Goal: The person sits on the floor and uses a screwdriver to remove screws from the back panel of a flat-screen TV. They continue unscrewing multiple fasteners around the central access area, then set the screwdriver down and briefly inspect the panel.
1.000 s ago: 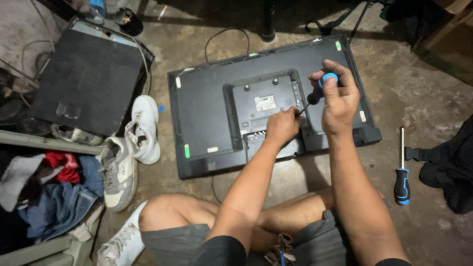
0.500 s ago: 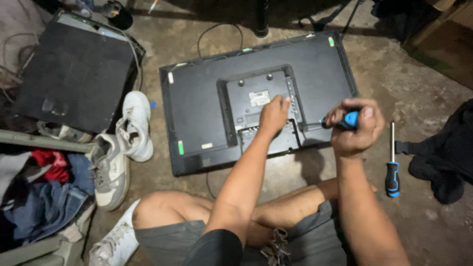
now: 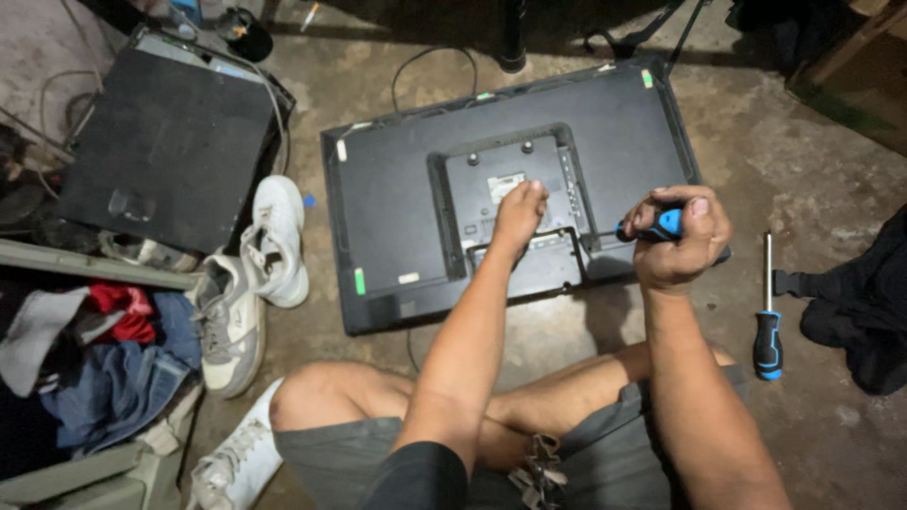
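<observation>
A black flat-panel monitor [image 3: 397, 198] lies face down on the concrete floor in front of my crossed legs. My left hand [image 3: 519, 212] rests with closed fingers on the raised centre panel of its back, pressing down near a white label. My right hand [image 3: 678, 236] is a fist around a screwdriver [image 3: 661, 225] with a blue and black handle, held over the monitor's lower right edge. The shaft is hidden by my hand.
A second blue-and-black screwdriver [image 3: 767, 316] lies on the floor to the right, beside a black bag [image 3: 860, 302]. White sneakers [image 3: 255, 274] and a pile of clothes [image 3: 85, 349] sit at left. Another black device [image 3: 161, 142] lies at upper left.
My right hand has carried the screwdriver from the monitor's centre panel down to its lower right edge. My left hand shifted slightly up on the panel.
</observation>
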